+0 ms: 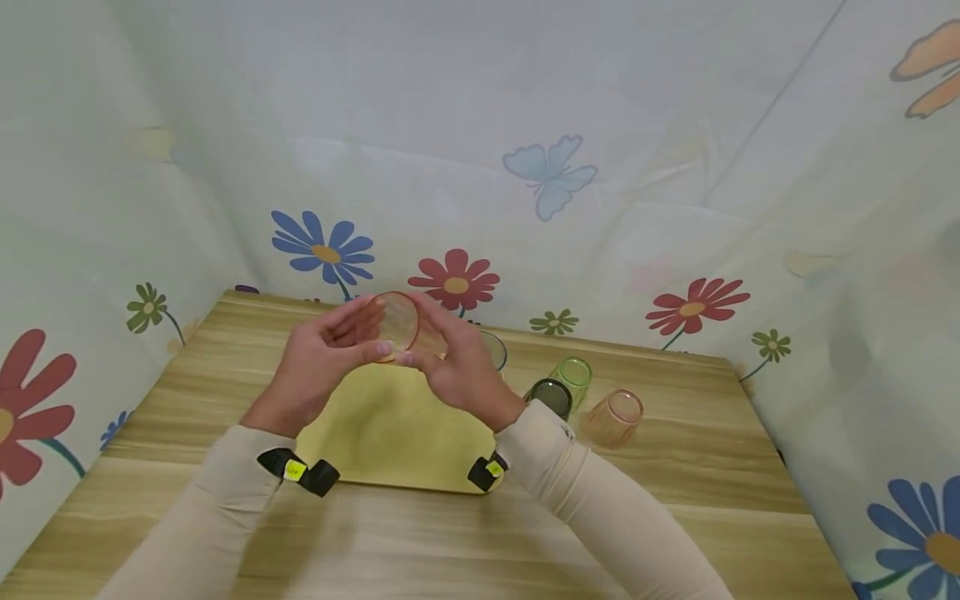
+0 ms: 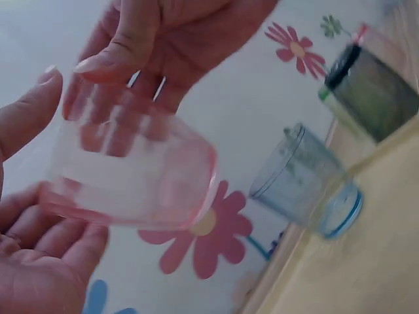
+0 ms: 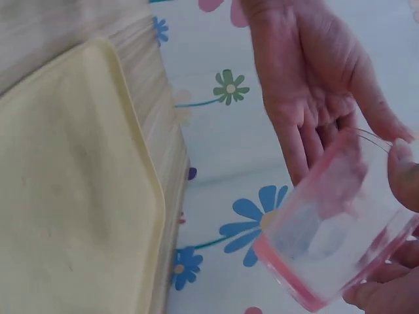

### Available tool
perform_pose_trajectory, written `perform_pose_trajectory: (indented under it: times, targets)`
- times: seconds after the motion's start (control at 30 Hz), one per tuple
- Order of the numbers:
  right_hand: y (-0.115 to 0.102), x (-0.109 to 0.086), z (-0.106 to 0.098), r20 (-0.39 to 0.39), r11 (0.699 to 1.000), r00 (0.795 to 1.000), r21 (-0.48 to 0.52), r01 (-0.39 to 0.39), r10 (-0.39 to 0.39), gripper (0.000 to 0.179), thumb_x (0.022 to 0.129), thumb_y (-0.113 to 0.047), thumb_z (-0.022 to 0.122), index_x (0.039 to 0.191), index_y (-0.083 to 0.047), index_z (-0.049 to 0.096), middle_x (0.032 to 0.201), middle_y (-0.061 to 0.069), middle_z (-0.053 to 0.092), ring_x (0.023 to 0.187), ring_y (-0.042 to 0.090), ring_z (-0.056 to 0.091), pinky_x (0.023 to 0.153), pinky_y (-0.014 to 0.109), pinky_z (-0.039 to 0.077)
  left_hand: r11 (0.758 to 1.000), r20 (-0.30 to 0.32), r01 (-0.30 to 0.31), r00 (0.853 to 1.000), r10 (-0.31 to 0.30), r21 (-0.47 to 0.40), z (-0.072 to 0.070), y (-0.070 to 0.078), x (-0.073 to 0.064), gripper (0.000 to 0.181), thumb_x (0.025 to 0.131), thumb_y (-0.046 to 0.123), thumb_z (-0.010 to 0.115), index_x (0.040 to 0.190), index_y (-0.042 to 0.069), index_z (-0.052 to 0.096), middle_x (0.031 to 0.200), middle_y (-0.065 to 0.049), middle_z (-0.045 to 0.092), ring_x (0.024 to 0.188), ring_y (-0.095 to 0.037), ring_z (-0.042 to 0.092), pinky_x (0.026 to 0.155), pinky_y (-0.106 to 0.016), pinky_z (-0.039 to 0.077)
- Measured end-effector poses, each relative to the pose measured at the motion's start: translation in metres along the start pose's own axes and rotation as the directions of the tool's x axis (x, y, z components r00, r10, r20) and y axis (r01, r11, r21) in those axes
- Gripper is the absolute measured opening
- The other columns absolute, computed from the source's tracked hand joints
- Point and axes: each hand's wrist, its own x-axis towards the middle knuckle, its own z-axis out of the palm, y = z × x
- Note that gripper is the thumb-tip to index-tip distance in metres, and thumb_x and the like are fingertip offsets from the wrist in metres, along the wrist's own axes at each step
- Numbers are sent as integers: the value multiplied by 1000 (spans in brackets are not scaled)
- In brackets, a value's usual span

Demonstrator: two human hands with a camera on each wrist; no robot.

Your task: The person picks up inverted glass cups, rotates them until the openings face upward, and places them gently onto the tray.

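Both hands hold a clear pink glass (image 1: 397, 323) up over the back of a pale yellow tray (image 1: 397, 433). Tipped on its side, the glass has its open mouth facing me and its thick pink base (image 3: 288, 278) pointing away. My left hand (image 1: 311, 367) grips its left side, fingers along the wall and thumb at the rim. From the right, my right hand (image 1: 468, 362) grips it the same way; both thumbs come close together in the head view. A blue glass (image 2: 304, 180) stands upright at the tray's back right, partly hidden by the right hand in the head view.
Right of the tray, a dark grey glass (image 1: 550, 398), a green glass (image 1: 573, 373) and an orange-pink glass (image 1: 615, 419) stand upside down on the wooden table (image 1: 697, 467). A white flowered curtain (image 1: 420, 100) surrounds the table's back and sides.
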Motion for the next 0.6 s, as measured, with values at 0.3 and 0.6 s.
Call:
perform_pose_trajectory:
  times: [0.3, 0.6]
  targets:
    - [5, -2, 13, -103, 940, 968, 281, -192, 228, 64, 97, -5, 70, 156, -4, 44, 148, 19, 59, 136, 34, 59, 116, 52, 49, 967, -9, -64, 998, 64, -247, 20, -18, 12, 82, 97, -8, 64, 166, 7, 23, 173, -11, 29, 163, -23, 24, 127, -31, 28]
    - [11, -4, 23, -83, 889, 949, 381, -253, 305, 68, 102, 1, 59, 163, -7, 31, 155, 19, 50, 149, 31, 47, 125, 51, 37, 993, -22, -75, 997, 74, -91, 24, -19, 19, 80, 99, -6, 64, 166, 8, 23, 172, -9, 32, 163, -20, 22, 132, -37, 19]
